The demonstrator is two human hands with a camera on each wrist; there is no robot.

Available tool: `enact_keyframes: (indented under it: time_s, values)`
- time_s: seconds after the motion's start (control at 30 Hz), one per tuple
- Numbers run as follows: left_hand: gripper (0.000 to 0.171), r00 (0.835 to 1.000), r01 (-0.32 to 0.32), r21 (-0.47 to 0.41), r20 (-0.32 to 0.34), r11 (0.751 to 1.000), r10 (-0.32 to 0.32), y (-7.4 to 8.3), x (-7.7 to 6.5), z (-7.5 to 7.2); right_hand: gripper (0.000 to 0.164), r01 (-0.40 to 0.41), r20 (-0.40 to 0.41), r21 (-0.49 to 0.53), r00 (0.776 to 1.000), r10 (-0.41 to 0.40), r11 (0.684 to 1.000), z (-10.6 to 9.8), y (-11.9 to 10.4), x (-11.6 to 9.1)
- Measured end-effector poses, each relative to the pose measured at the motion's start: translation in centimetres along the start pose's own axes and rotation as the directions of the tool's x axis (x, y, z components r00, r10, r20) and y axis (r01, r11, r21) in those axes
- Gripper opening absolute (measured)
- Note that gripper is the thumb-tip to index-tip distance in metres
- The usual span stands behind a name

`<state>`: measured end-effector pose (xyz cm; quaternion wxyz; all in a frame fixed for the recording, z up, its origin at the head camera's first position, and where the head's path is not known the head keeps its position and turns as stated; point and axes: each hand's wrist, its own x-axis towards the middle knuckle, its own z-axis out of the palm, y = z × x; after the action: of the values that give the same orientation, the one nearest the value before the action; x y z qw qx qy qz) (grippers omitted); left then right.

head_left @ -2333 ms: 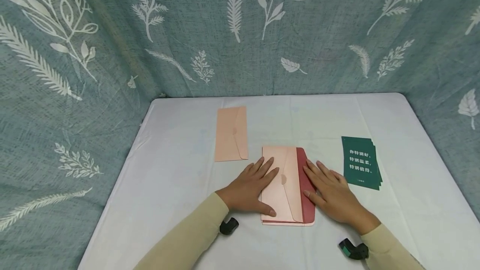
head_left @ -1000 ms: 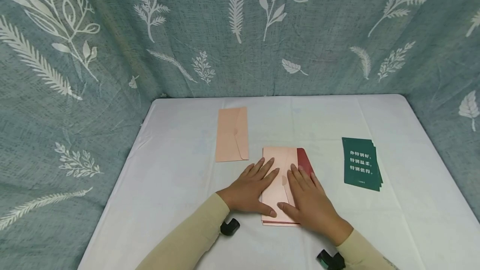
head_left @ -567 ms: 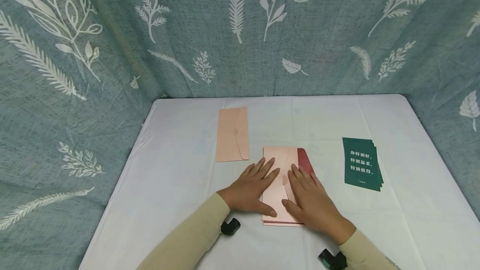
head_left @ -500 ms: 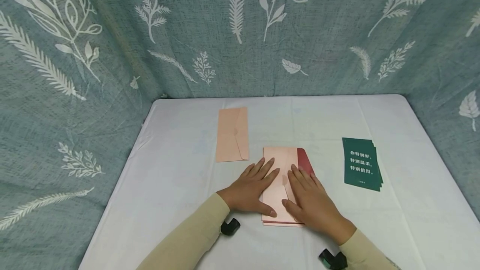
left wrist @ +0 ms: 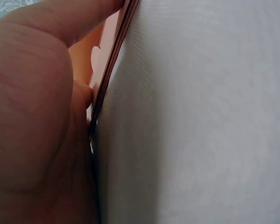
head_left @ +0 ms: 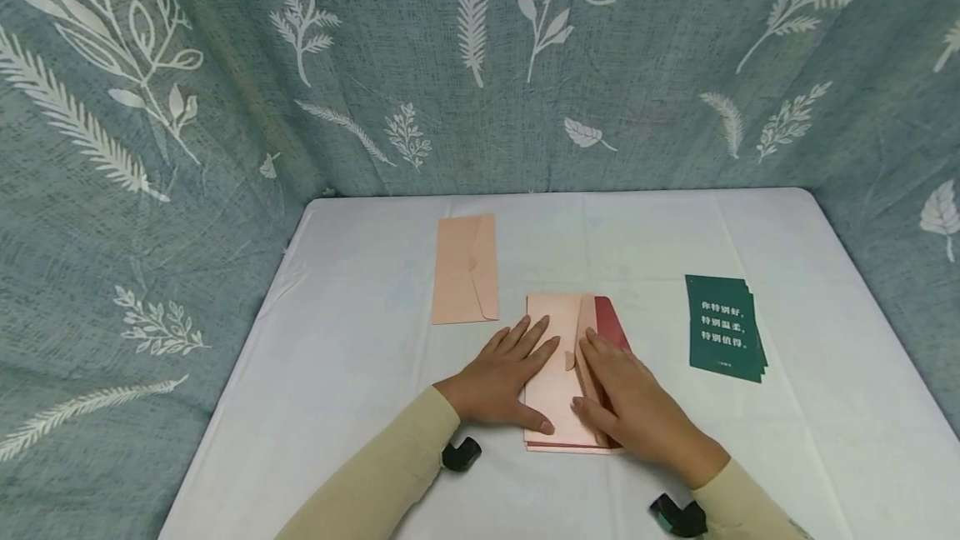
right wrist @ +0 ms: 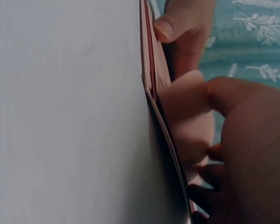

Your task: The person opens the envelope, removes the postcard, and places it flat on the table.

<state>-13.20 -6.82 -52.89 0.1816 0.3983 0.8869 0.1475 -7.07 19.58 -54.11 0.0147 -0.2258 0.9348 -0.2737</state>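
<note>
On the table, a pale pink envelope (head_left: pixel 551 373) lies on a dark red, rounded-corner envelope or folder (head_left: pixel 612 320), with another pink edge beneath. My left hand (head_left: pixel 501 377) rests flat on the top envelope's left side, fingers spread. My right hand (head_left: pixel 637 398) lies over its right side, fingers together and mostly straight in the head view. Near those fingertips the flap (head_left: pixel 587 315) stands slightly raised. The right wrist view shows the raised flap (right wrist: pixel 189 133) beside the right thumb and loosely bent fingers, while the left wrist view shows the stacked edges (left wrist: pixel 113 60).
Another pale pink envelope (head_left: pixel 465 269) lies behind and left of the stack. Several dark green cards (head_left: pixel 723 327) with white writing overlap on the right. A white cloth covers the table (head_left: pixel 360 340); a teal leaf-patterned curtain (head_left: pixel 480 132) hangs behind it.
My right hand moved from the red right edge onto the envelope, then back slightly rightward, and the flap rose. My left hand stayed in place.
</note>
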Motion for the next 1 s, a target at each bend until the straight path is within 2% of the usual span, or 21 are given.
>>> enact_keyframes:
  time_s: [0.23,0.4,0.77,1.0]
  values:
    - [0.122,1.0,-0.001,-0.007,0.001,1.0,0.001,0.1,-0.1,-0.1,0.089,0.019,-0.007,0.059,1.0,-0.019,0.998,-0.9,0.5,-0.3]
    - [0.122,1.0,0.001,-0.002,0.0,1.0,-0.001,0.0,-0.1,-0.1,0.083,0.021,-0.027,0.068,0.999,-0.019,0.997,-1.3,0.9,-0.7]
    - [0.123,1.0,-0.001,-0.004,0.003,1.0,0.001,0.0,-0.1,-0.1,0.07,-0.019,-0.111,-0.01,0.994,0.017,1.0,-1.7,1.8,-1.1]
    - [0.123,1.0,-0.005,-0.005,0.006,1.0,0.005,0.1,-0.2,-0.1,0.057,-0.033,-0.127,-0.057,0.992,0.026,0.998,-1.8,2.4,-1.4]
